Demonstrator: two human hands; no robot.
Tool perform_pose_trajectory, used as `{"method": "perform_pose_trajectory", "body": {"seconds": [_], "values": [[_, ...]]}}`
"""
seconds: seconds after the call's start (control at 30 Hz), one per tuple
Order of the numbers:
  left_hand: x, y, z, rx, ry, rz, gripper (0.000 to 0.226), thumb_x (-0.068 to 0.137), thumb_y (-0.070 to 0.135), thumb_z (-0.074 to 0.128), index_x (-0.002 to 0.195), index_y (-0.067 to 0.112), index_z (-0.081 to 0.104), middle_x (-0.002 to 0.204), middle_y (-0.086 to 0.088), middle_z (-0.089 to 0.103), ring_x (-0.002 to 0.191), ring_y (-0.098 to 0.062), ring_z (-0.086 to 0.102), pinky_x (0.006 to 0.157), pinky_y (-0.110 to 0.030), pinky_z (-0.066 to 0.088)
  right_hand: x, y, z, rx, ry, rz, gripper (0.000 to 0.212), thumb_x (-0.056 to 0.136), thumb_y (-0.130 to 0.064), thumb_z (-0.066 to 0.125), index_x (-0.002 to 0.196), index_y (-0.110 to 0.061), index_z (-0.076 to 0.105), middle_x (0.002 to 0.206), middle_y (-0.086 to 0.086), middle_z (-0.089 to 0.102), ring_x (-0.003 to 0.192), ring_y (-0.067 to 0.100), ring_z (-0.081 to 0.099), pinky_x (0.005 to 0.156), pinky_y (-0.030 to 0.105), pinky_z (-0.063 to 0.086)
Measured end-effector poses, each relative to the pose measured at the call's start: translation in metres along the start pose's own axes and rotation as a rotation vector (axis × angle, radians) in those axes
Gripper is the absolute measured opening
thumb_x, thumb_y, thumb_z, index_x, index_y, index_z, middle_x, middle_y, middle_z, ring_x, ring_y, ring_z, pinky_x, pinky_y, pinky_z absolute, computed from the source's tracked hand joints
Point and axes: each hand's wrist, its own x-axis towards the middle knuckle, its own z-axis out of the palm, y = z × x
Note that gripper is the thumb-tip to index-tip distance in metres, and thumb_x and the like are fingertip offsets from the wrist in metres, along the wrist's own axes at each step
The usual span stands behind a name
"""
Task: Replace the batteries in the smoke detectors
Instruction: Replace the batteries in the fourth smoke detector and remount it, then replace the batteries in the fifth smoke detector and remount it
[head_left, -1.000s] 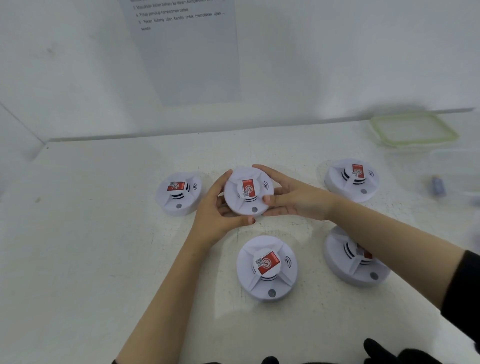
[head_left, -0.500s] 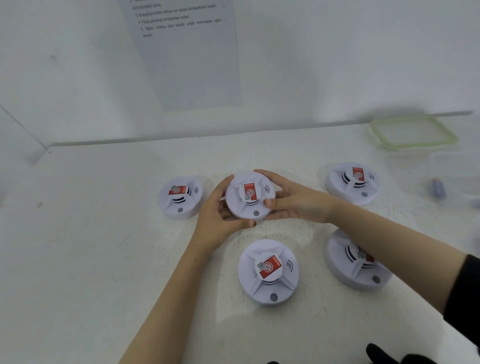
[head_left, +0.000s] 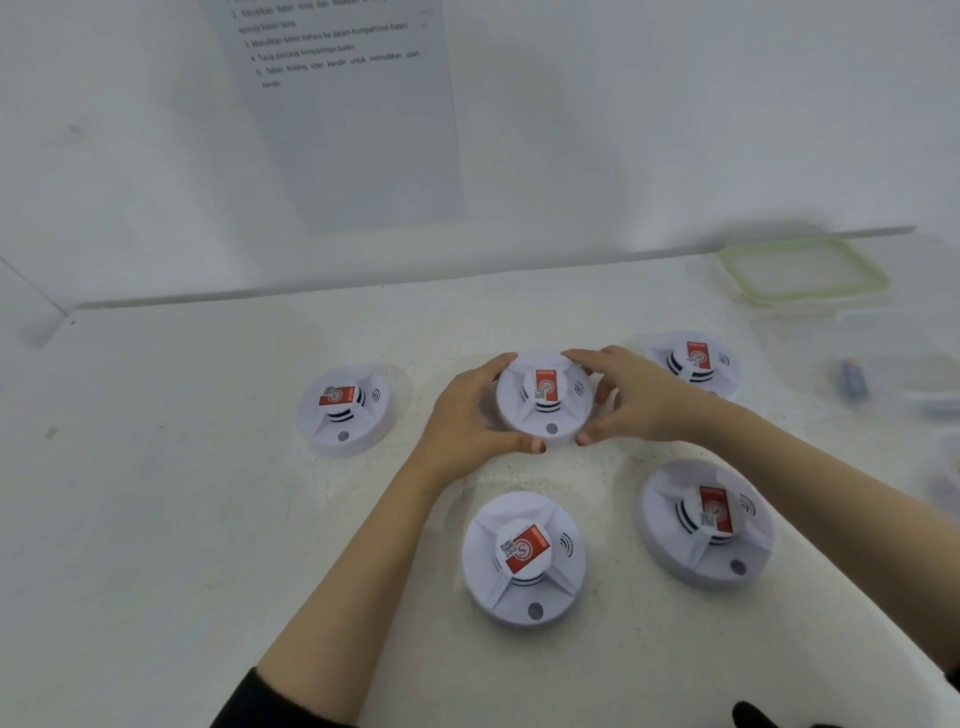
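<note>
Smoke detector (head_left: 543, 397) at the middle of the table (head_left: 182, 519), both hands curled round its rim.
Beyond an untouched nearer detector (head_left: 523, 558), left hand (head_left: 467, 415) and right hand (head_left: 639, 400) grip it face up; opening it likely comes next, needing a twist or flip.

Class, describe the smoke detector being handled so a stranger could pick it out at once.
On the white table lie five round white smoke detectors with red labels, three in a back row. Take the middle detector of that row. Alone among them, it is gripped at its rim by the left hand and right hand.
</note>
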Motion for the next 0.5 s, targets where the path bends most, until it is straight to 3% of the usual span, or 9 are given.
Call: {"method": "perform_pose_trajectory", "body": {"seconds": [0.1, 0.2, 0.3, 0.4, 0.5], "values": [[0.006, -0.006, 0.006, 0.049, -0.006, 0.006, 0.075, 0.053, 0.034, 0.09, 0.122, 0.028, 0.06, 0.11, 0.011, 0.069, 0.104, -0.005, 0.062, 0.09, -0.031, 0.051, -0.004, 0.005, 0.001, -0.02, 0.022, 0.028, 0.088, 0.071, -0.022, 0.08, 0.144, -0.022, 0.031, 0.116, -0.003, 0.039, 0.087, 0.007, 0.049, 0.068, 0.007, 0.034], [0.006, -0.01, 0.008, 0.126, 0.023, -0.023, 0.091, 0.054, 0.041, 0.09, 0.135, 0.024, 0.052, 0.125, 0.008, 0.063, 0.114, -0.003, 0.056, 0.099, -0.027, 0.045, -0.007, 0.003, 0.002, -0.049, 0.018, 0.025, 0.082, 0.075, -0.023, 0.076, 0.143, -0.021, 0.031, 0.122, 0.003, 0.042, 0.087, 0.006, 0.049, 0.071, 0.013, 0.036], [0.001, -0.009, 0.006, 0.163, 0.02, -0.11, 0.112, 0.059, 0.037, 0.09, 0.15, 0.017, 0.027, 0.148, 0.002, 0.041, 0.135, -0.011, 0.036, 0.111, -0.027, 0.028, -0.012, -0.008, 0.003, -0.256, 0.077, -0.04, 0.083, 0.081, -0.035, 0.065, 0.149, -0.018, 0.02, 0.143, 0.007, 0.031, 0.115, 0.018, 0.044, 0.091, 0.022, 0.033], [-0.019, -0.004, 0.0, 0.184, 0.151, -0.115, 0.087, 0.073, 0.03, 0.082, 0.146, 0.025, 0.034, 0.142, 0.014, 0.042, 0.131, -0.003, 0.036, 0.106, -0.015, 0.027, -0.012, -0.03, 0.003, -0.336, 0.268, -0.233, 0.076, 0.076, -0.049, 0.048, 0.145, -0.025, 0.03, 0.143, 0.004, 0.035, 0.122, 0.022, 0.04, 0.097, 0.03, 0.03], [-0.056, -0.001, -0.012, 0.213, 0.319, -0.056, 0.049, 0.083, 0.021, 0.073, 0.127, 0.03, 0.054, 0.12, 0.022, 0.056, 0.113, 0.008, 0.048, 0.093, 0.0, 0.029, 0.005, -0.051, 0.011, -0.273, 0.249, -0.342, 0.067, 0.077, -0.055, 0.044, 0.138, -0.026, 0.043, 0.135, 0.003, 0.046, 0.119, 0.02, 0.044, 0.098, 0.028, 0.03]]}}
